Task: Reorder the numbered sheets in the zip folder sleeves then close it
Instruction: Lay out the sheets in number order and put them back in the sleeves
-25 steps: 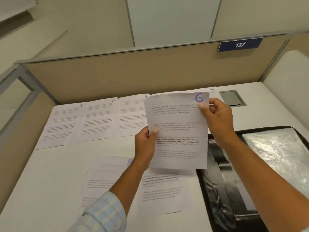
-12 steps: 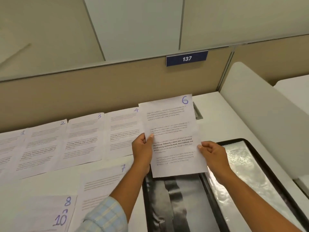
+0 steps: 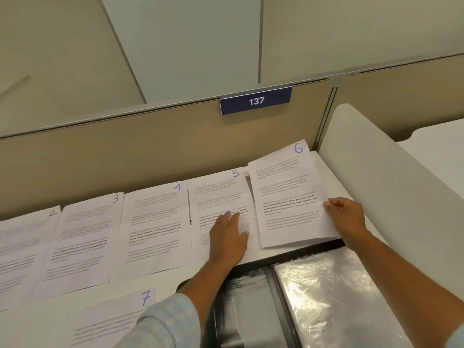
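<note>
the right hand (image 3: 347, 221) has its grip pinched on the right edge of sheet 6 (image 3: 288, 197), thumb on top and fingers under, holding it low over the back right corner of the table (image 3: 334, 182). the sheet's near edge overhangs the top rim of the zip folder (image 3: 253, 312); whether its far edge touches the table cannot be told. it sits just right of sheet 5 (image 3: 216, 194), with a narrow gap between them.

the left hand (image 3: 229, 237) lies flat, palm down, fingers spread a little, pressing the lower right part of sheet 5; its grip holds nothing. a pale checked sleeve (image 3: 165, 325) covers the left forearm near the bottom edge of the view.

along the back edge of the table, against the tan partition (image 3: 125, 156), a row of sheets lies side by side: sheet 2 (image 3: 22, 247), sheet 3 (image 3: 85, 237), sheet 4 (image 3: 155, 222), then 5. sheet 7 (image 3: 110, 320) lies nearer the front edge, partly hidden by the sleeve.

the folder lies open at the front right of the table, black-edged, with a shiny clear sleeve (image 3: 334, 297) on its right half and a darker one on its left. a blue plate reading 137 (image 3: 256, 100) hangs on top of the partition.
</note>
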